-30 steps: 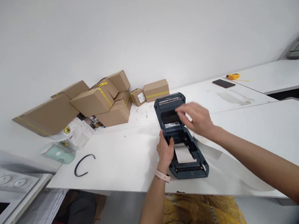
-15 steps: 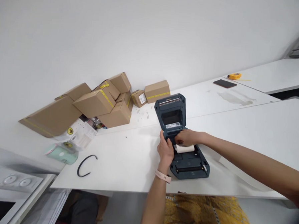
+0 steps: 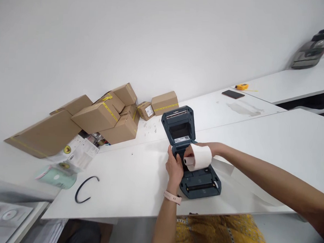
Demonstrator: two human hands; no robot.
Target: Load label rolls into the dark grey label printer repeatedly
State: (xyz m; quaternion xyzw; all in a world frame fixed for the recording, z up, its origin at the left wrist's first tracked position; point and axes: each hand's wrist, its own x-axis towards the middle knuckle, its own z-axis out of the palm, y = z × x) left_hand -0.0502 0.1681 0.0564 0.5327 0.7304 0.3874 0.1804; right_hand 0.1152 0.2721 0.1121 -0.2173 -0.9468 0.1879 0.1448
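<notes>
Paper roll [image 3: 202,158] in grip of right hand [image 3: 188,151], left hand [image 3: 175,169] tight on printer [image 3: 200,187]

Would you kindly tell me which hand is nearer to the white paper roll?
Right. The right hand is at the white paper roll, partly hidden behind it. The left hand is left of it, at the left edge of the printer.

The dark printer [image 3: 202,181] stands on the white table [image 3: 137,178], lid [image 3: 179,122] open toward 11 o'clock. The left hand [image 3: 175,168] grips its edge at 9 o'clock; the right hand [image 3: 188,152] holds the paper roll [image 3: 202,158] above the bay. Relative to the printer: cardboard boxes [image 3: 95,116], 10 o'clock; phone [image 3: 233,94], 1 o'clock.
</notes>
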